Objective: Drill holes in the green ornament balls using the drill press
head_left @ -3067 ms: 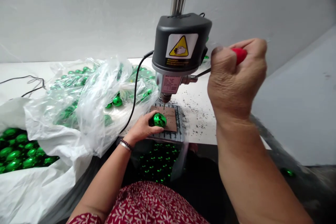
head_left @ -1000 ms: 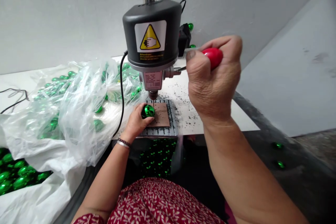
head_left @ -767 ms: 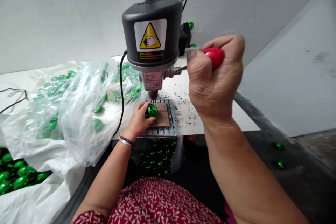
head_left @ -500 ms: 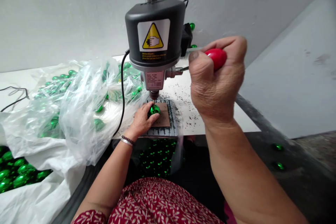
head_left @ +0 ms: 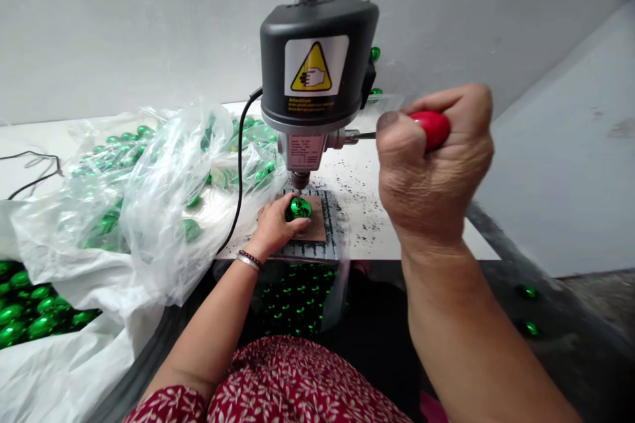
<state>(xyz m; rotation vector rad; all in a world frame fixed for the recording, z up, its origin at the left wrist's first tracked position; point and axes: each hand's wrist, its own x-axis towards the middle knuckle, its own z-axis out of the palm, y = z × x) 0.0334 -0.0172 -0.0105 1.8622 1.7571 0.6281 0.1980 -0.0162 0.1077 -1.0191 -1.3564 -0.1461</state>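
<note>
A shiny green ball (head_left: 299, 209) rests on a brown board (head_left: 316, 228) on the slotted base (head_left: 331, 248) of a drill press (head_left: 317, 66). My left hand (head_left: 275, 225) curls around the ball from the left, thumb at its front and fingers behind. Directly above, the drill chuck (head_left: 300, 180) points its bit down at the ball's top; whether the tip touches I cannot tell. My right hand (head_left: 436, 165) is closed around the red knob (head_left: 431, 130) of the press's feed lever, to the right of the drill head.
Clear plastic bags (head_left: 153, 192) with many green balls cover the table's left side. More balls fill a white sack (head_left: 114, 324) at lower left. Dark shavings (head_left: 364, 211) lie on the white table. A black cord (head_left: 241, 178) hangs left of the press.
The view has shifted, so the press and both hands appear slightly further right. The right hand on the red knob sits a little lower. The left hand still holds the ball under the drill.
</note>
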